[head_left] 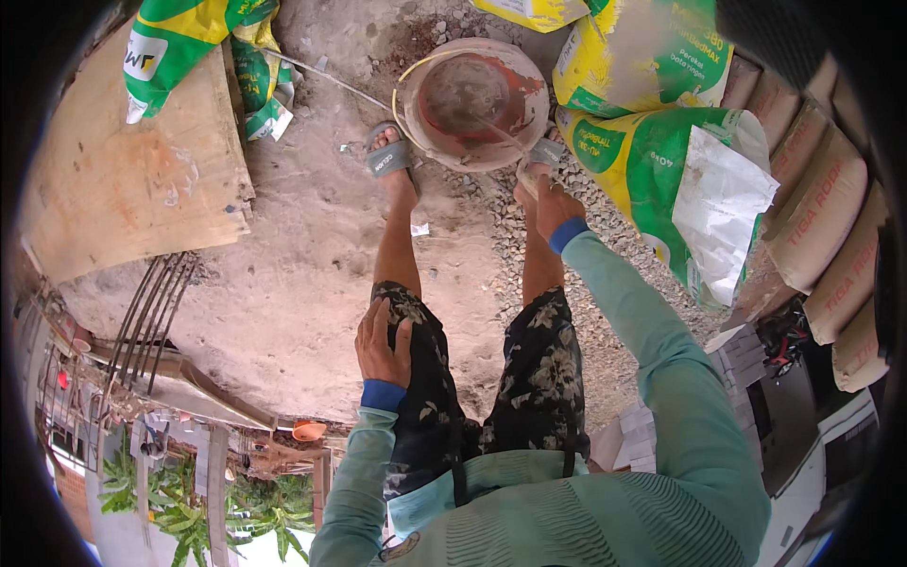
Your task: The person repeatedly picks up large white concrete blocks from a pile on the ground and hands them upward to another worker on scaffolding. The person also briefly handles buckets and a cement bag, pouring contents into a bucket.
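A round, mortar-smeared bucket (442, 132) with a reddish inner wall stands on the ground between my sandalled feet, its pale wire handle (398, 99) dropped to the left side. Grey mix (465, 90) lies inside it. My right hand (559, 210) is closed around a hand tool (529, 180) with a pale handle and a thin shaft. The shaft slants over the near right rim into the bucket; its far end merges with the mix, so its exact kind is unclear. My left hand (383, 346) lies on my left knee, fingers stretched out and holding nothing.
Green and yellow sacks (624, 165) lie to the right of the bucket, beside stacked brown sacks (820, 222). Gravel (605, 274) covers the ground on the right. At left are a plywood sheet (142, 180), another green sack (175, 47) and dark rebar rods (151, 302). A thin rod (331, 83) points toward the bucket.
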`<action>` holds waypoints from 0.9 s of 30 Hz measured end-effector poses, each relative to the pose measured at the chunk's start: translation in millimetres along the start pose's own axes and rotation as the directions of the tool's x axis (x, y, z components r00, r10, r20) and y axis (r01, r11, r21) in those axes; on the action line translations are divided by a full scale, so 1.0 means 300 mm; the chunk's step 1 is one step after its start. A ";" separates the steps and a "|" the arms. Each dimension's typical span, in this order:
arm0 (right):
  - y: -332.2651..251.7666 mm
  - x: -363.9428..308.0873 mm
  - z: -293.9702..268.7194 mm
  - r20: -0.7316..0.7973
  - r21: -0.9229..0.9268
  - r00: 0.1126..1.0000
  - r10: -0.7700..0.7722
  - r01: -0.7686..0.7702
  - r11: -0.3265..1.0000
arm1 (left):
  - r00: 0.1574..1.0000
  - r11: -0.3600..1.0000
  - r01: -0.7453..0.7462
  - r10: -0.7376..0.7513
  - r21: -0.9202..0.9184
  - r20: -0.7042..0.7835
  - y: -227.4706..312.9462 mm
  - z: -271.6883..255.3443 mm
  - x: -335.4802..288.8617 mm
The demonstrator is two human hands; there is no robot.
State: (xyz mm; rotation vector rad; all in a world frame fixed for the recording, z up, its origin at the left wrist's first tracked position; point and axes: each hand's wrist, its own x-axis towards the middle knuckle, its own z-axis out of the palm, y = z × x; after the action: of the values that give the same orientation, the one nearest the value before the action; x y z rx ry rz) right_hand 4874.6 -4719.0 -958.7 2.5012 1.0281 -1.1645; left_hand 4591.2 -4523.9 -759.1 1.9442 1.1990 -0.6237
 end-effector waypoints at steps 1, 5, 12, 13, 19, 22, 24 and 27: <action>-0.003 0.004 -0.017 0.021 0.015 1.000 -0.003 0.003 1.000 | 0.999 0.999 0.046 -0.046 0.003 -0.023 0.011 0.015 0.024; -0.004 0.040 -0.055 0.197 0.048 0.974 0.116 -0.127 0.991 | 0.999 0.996 0.035 -0.034 0.080 -0.024 0.035 0.036 0.070; 0.112 -0.187 -0.179 -0.010 0.723 0.998 0.055 -0.031 0.690 | 0.996 0.999 -0.043 0.045 0.028 -0.076 0.091 0.052 0.119; 0.133 -0.251 -0.269 0.247 0.869 0.969 0.028 -0.234 0.436 | 0.993 0.997 -0.071 0.070 -0.004 -0.093 0.102 0.057 0.134; 0.371 -0.819 -0.713 0.330 0.939 0.931 -0.153 -0.341 -0.051 | 0.961 0.880 -0.273 0.237 -0.388 -0.139 0.631 0.077 0.241; 0.545 -1.073 -0.897 0.370 0.929 0.929 -0.007 -0.370 0.022 | 0.787 0.725 -0.617 0.578 -0.307 -0.216 0.993 0.099 0.277; 0.646 -1.208 -0.942 0.235 0.967 0.967 0.096 -0.223 -0.124 | 0.604 0.535 -0.785 0.774 -0.312 -0.192 1.233 0.138 0.287; 0.732 -1.258 -1.072 0.231 0.896 0.872 0.431 -0.364 0.256 | 0.333 0.326 -0.922 0.943 -0.210 0.003 1.485 0.263 0.314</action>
State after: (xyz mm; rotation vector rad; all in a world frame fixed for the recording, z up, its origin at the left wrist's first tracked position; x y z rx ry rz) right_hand 5043.3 -4932.3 -489.7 3.2480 -0.6035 -1.7932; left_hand 5031.1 -4660.1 -720.6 1.9948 -0.1388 0.0269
